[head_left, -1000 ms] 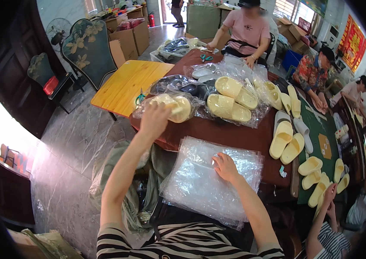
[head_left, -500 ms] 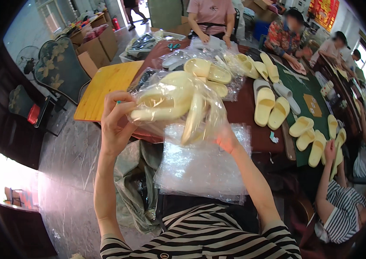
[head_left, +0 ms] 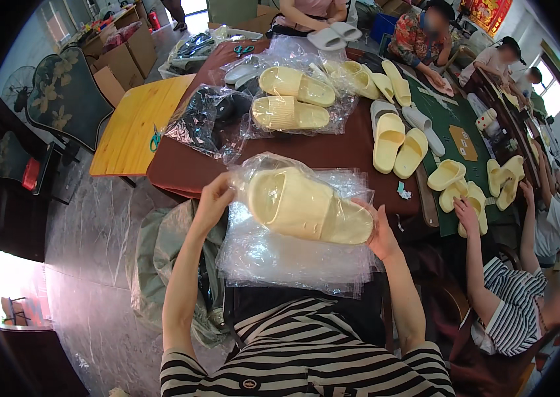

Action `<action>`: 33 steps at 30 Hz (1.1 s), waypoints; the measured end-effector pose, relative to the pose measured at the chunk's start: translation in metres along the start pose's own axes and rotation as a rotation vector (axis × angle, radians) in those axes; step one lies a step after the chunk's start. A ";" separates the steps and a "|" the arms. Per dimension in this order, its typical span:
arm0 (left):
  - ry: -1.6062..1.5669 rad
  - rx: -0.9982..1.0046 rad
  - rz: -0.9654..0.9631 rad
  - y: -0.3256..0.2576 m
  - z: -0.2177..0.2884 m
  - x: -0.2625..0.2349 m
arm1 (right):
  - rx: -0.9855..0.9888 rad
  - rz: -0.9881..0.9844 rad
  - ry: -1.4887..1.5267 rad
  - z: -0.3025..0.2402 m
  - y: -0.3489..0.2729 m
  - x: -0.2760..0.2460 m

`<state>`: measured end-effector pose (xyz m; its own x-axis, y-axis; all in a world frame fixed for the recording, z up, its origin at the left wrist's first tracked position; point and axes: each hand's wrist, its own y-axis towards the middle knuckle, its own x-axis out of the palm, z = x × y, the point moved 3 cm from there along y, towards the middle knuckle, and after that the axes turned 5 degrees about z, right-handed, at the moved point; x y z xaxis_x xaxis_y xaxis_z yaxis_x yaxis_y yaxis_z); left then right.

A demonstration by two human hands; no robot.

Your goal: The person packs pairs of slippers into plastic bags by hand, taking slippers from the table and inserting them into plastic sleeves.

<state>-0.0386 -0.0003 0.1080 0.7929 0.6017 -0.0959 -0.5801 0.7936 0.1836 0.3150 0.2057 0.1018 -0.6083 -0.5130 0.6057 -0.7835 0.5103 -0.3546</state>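
The left hand (head_left: 214,198) pinches the edge of a clear bag (head_left: 268,159) between thumb and curled fingers. The right hand (head_left: 383,235) has its fingers loosely extended against the opposite end; whether they also pinch the film I cannot tell. Between the hands, inside the bag, lies a pale-yellow slipper (head_left: 296,206), tilted slightly down to the right, above a stack of flat clear bags (head_left: 280,268). A few small dark marks sit near the slipper's lower edge, too small to read.

On the wearer's striped shirt (head_left: 306,370) is 1 round dark badge (head_left: 249,384) with a pale emblem, its detail unclear. On the brown tablecloth (head_left: 353,159), just beyond, are 2 bagged yellow slippers (head_left: 293,99), with bagged black footwear (head_left: 210,119) to their left. To the right, 2 loose yellow slippers (head_left: 399,149) stand near a crumpled pale scrap (head_left: 403,192).

On the green mat (head_left: 444,126), a brown card (head_left: 463,142) bears small pale patches, any print illegible. A co-worker's hand (head_left: 468,215) touches yellow slippers (head_left: 472,202) there. Farther off, a red banner (head_left: 489,14) carries gold writing, cut off by the view's edge.
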 end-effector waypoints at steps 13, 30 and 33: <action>-0.122 -0.517 -0.239 -0.013 -0.066 0.010 | -0.218 -0.060 -1.087 0.029 -0.002 -0.018; -0.026 -0.692 -0.226 -0.053 -0.011 -0.006 | -0.293 -0.179 -1.192 -0.007 0.007 0.007; 0.128 -0.561 -0.274 -0.072 -0.007 0.003 | -0.115 -0.248 -1.392 0.003 0.015 0.008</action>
<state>0.0041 -0.0547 0.0874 0.9178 0.3488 -0.1896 -0.3966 0.8256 -0.4013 0.2975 0.2068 0.0989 -0.1375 -0.8122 -0.5669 -0.9134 0.3254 -0.2447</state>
